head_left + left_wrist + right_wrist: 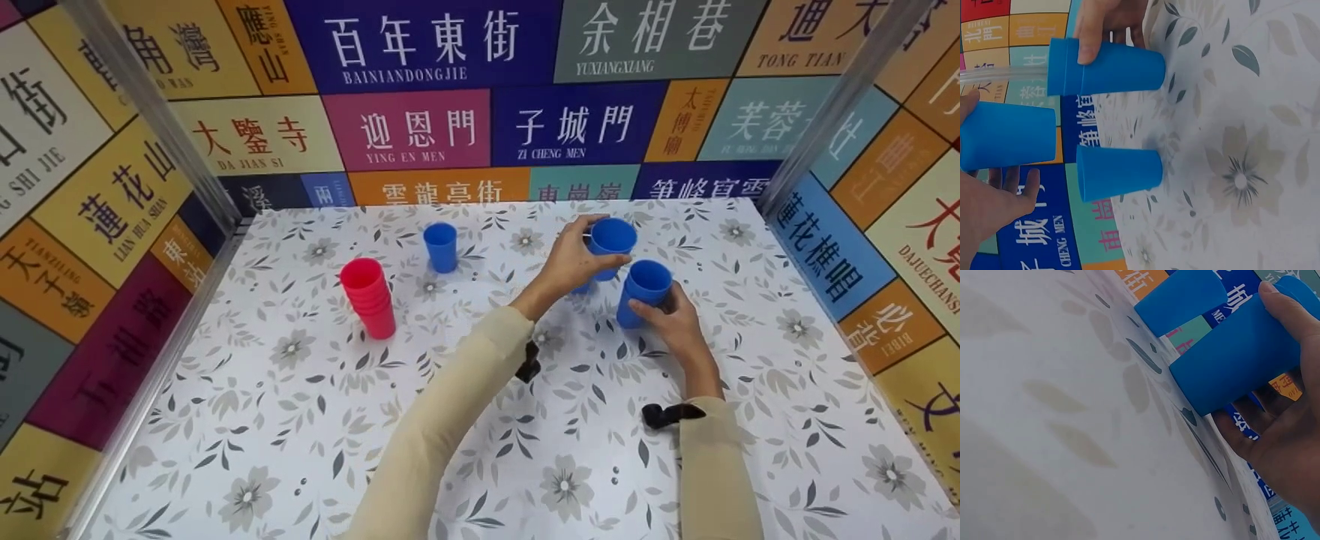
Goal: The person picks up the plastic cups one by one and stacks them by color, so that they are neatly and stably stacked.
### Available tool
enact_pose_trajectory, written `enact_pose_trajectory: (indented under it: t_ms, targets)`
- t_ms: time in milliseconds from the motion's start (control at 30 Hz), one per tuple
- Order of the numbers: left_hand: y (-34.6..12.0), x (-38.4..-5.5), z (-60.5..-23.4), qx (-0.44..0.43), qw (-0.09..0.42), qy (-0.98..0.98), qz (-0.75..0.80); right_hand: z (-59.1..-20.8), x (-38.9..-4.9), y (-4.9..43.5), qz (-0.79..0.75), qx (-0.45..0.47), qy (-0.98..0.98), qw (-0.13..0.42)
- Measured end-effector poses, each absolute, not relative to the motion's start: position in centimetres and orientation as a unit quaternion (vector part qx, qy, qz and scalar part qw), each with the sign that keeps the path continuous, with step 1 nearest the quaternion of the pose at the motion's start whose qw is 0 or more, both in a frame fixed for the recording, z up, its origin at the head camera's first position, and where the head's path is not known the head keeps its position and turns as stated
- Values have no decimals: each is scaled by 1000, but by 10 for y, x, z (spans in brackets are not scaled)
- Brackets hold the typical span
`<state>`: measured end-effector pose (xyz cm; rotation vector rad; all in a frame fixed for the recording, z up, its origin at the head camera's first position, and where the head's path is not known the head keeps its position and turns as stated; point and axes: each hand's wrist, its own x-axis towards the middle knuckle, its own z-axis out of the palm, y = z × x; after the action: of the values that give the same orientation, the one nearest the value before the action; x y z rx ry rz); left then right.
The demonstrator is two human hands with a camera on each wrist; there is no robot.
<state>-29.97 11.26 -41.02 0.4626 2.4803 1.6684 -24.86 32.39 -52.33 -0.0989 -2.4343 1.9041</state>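
Observation:
My left hand [574, 255] grips a blue cup [615, 238], which the left wrist view shows raised off the table. A second blue cup [1120, 173] stands upright on the table below; in the head view it is mostly hidden behind my left hand. To the right, my right hand [675, 319] holds a nested stack of blue cups [637, 296], thumb on the near side and fingers round the far side. The stack's base is at or just above the tabletop; I cannot tell which. The raised cup and the stack are apart.
A nested stack of red cups [369, 298] stands at the left of the table [285, 420]. Behind it and to its right is a lone blue cup [441, 247]. Panels with printed signs [409, 127] border the table at the back and sides.

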Motion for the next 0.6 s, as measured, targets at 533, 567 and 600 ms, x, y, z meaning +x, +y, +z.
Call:
enact_pose_trajectory:
  t_ms: [533, 567, 600]
  targets:
    - [138, -299, -395, 178, 54, 806, 561, -506, -239, 318, 618, -33, -786, 10]
    - [139, -298, -395, 180, 55, 802, 566, -509, -242, 320, 617, -35, -786, 9]
    - [140, -298, -394, 183, 56, 799, 570, -512, -244, 321, 615, -39, -787, 7]
